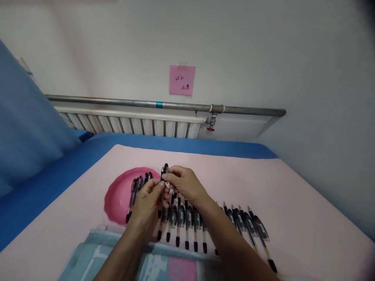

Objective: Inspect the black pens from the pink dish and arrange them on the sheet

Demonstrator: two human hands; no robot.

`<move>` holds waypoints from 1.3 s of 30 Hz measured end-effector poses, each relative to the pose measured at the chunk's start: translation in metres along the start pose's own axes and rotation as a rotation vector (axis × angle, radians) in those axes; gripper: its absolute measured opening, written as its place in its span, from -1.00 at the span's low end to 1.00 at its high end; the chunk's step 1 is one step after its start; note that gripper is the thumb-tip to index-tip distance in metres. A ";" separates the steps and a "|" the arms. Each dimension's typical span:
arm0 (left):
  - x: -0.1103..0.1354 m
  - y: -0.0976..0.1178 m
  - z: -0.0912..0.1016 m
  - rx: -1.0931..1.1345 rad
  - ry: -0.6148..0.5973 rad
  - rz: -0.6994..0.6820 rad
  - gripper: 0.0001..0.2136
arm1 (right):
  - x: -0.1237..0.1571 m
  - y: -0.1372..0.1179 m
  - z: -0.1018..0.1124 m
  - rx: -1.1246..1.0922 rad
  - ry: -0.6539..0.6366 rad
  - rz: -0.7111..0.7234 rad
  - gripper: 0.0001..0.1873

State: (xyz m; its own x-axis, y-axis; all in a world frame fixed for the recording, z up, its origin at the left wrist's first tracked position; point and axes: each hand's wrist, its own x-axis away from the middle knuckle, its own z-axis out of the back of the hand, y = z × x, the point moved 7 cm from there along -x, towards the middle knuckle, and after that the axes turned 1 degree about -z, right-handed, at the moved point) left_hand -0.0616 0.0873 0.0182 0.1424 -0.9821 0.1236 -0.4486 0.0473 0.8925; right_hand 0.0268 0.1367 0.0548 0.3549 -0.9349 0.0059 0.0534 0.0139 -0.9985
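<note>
Left hand (146, 203) pinches pen (161, 174), right hand (188, 183) cap (166, 168), near bowl's rim (106, 200) (open tabletop (228, 175) beyond).

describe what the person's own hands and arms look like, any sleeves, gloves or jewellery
The left hand and right hand are bare, without gloves. The left forearm and right forearm show no sleeves down to the picture's lower edge. No watch or bracelet shows on either wrist; rings are too small to tell.

The bowl (117, 195) is bright pink. Pens (133, 185) in it are black and clear. The surface (234, 177) around it is pale pink.
</note>
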 end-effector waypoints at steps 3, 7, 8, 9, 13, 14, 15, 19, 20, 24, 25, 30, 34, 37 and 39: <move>0.002 0.004 -0.001 -0.109 0.011 -0.018 -0.79 | 0.001 0.001 -0.002 0.084 0.029 -0.018 -0.83; 0.004 0.009 -0.001 -0.195 0.029 -0.027 -0.74 | -0.001 -0.006 0.015 0.134 0.173 0.054 -0.84; 0.003 0.010 0.002 -0.215 0.055 -0.030 -0.71 | -0.002 -0.008 0.024 0.136 0.229 0.075 -0.84; 0.003 0.011 0.005 -0.237 0.083 -0.032 -0.67 | -0.004 -0.008 0.035 0.136 0.291 0.086 -0.84; -0.001 0.011 0.014 -0.297 0.133 -0.020 -0.60 | -0.010 0.008 0.080 0.229 0.480 0.005 -0.84; -0.001 0.010 0.014 -0.303 0.128 -0.013 -0.60 | -0.012 0.014 0.087 0.259 0.500 -0.023 -0.84; -0.001 0.009 0.014 -0.306 0.117 -0.006 -0.61 | -0.014 0.022 0.093 0.288 0.510 -0.050 -0.85; 0.001 0.005 0.007 -0.332 0.051 0.027 -0.61 | -0.022 0.050 0.098 0.367 0.519 -0.117 -0.86; 0.001 0.005 0.006 -0.343 0.042 0.026 -0.61 | -0.024 0.057 0.097 0.385 0.516 -0.131 -0.86; 0.000 0.004 0.006 -0.359 0.039 0.014 -0.63 | -0.033 0.076 0.093 0.446 0.499 -0.178 -0.86; 0.000 0.003 0.006 -0.358 0.037 0.016 -0.64 | -0.035 0.079 0.092 0.461 0.494 -0.188 -0.86; -0.001 0.003 0.008 -0.349 0.060 0.020 -0.64 | -0.041 0.089 0.092 0.542 0.470 -0.234 -0.85; 0.001 0.005 0.007 -0.379 0.058 0.033 -0.66 | -0.043 0.092 0.091 0.601 0.444 -0.259 -0.83; 0.002 0.006 0.006 -0.390 0.061 0.029 -0.67 | -0.042 0.092 0.090 0.628 0.421 -0.266 -0.82; 0.002 0.007 0.006 -0.396 0.061 0.027 -0.67 | -0.042 0.093 0.089 0.639 0.406 -0.270 -0.81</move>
State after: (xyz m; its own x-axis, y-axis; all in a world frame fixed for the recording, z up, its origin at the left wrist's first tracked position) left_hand -0.0697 0.0841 0.0222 0.1930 -0.9674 0.1640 -0.0800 0.1511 0.9853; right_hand 0.1000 0.2085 -0.0330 -0.1066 -0.9893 0.0994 0.6563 -0.1451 -0.7404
